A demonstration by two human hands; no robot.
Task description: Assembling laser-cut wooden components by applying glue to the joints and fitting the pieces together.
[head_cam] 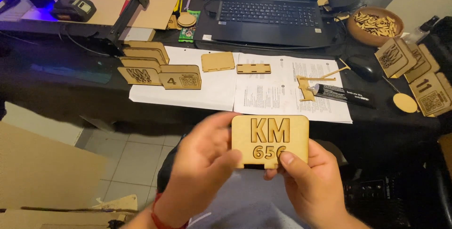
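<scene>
I hold a small wooden plaque (270, 141) in both my hands, low in the middle of my view. It is flat and light brown, with cut letters and numbers on its face and a little notch in its bottom edge. My left hand (205, 163) grips its left side, at 9 o'clock from the plaque, fingers curled around the edge. My right hand (310, 182) holds it from below, at 5 o'clock, with the thumb pressed on the bottom of the face — both grips are closed tight on the wood.

At 12 o'clock, further up the dark desk (70, 83), lie white paper sheets (273, 92). A black glue tube (343, 96) rests on them at 2 o'clock from the plaque. A row of finished wooden plaques (155, 69) stands at 10 o'clock. Beyond the sheets sits an open laptop (268, 12). At 1 o'clock — far up — a round bowl (379, 24) holds small wooden bits, with a black mouse (362, 67) just below it. More wooden plaques (419, 73) lie at 2 o'clock near the desk's right edge.
</scene>
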